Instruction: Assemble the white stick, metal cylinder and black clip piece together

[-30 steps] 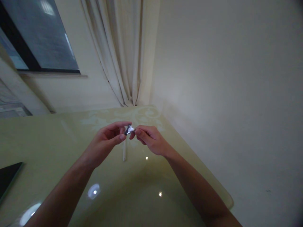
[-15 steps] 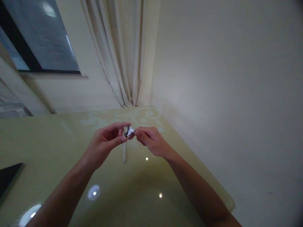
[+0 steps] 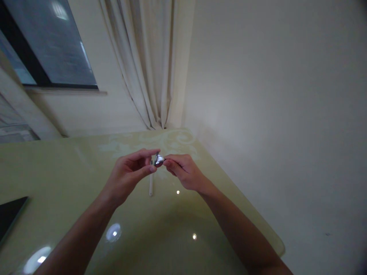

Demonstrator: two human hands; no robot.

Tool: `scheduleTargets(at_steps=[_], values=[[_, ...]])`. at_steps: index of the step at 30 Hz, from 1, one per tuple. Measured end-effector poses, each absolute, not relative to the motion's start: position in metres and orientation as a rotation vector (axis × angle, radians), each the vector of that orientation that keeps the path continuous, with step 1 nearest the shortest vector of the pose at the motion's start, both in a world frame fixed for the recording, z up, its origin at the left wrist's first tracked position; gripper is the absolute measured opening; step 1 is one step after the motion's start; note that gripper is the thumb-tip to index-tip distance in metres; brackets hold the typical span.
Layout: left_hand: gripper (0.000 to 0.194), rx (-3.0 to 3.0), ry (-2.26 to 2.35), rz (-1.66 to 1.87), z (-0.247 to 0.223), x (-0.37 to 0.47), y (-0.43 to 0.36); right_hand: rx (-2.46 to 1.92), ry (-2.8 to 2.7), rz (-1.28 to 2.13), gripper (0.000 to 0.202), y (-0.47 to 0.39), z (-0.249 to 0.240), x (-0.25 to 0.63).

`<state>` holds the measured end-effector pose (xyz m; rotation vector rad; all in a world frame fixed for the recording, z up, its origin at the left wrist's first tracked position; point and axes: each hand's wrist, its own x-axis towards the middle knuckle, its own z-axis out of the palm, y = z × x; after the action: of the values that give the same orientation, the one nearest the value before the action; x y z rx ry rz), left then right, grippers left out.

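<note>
A small shiny metal piece (image 3: 158, 160) is held between both hands above the table. My left hand (image 3: 130, 170) grips its left end between thumb and index finger, one at the bottom and one at the top. The thumb and fingers of my right hand (image 3: 182, 168) pinch its right end. What exactly the piece is cannot be made out. A thin white stick-like object (image 3: 151, 186) lies on the table just below, its upper part partly hidden by my left hand.
The pale green glossy table (image 3: 137, 229) reflects several lights. A dark flat object (image 3: 11, 214) lies at its left edge. Behind stand a beige curtain (image 3: 149, 68) and a window (image 3: 63, 46); a bare wall (image 3: 272, 114) rises on the right.
The metal piece has turned slightly and shifted a little to the right between my fingers. Both hands keep their hold, nearly in the same place.
</note>
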<state>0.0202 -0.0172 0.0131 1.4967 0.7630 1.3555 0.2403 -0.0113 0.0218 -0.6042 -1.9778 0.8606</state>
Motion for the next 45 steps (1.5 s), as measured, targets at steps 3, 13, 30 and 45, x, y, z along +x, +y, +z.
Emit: scheduleTargets(at_steps=[3, 13, 30, 45], values=[[0.039, 1.531, 0.769, 1.329, 0.017, 0.02, -0.018, -0.606, -2.023, 0.778, 0.047, -0.01, 0.024, 0.242], [0.047, 1.521, 0.727, 1.297, 0.023, 0.018, -0.021, -0.642, -2.002, 0.814, 0.053, -0.015, 0.027, 0.242], [0.04, 1.62, 0.798, 1.346, 0.026, 0.02, -0.022, -0.628, -2.051, 0.683, 0.035, -0.015, 0.028, 0.242], [0.04, 2.069, 1.499, 0.899, -0.009, 0.008, 0.01, -0.927, -1.728, 0.823, 0.028, 0.022, 0.022, 0.285]])
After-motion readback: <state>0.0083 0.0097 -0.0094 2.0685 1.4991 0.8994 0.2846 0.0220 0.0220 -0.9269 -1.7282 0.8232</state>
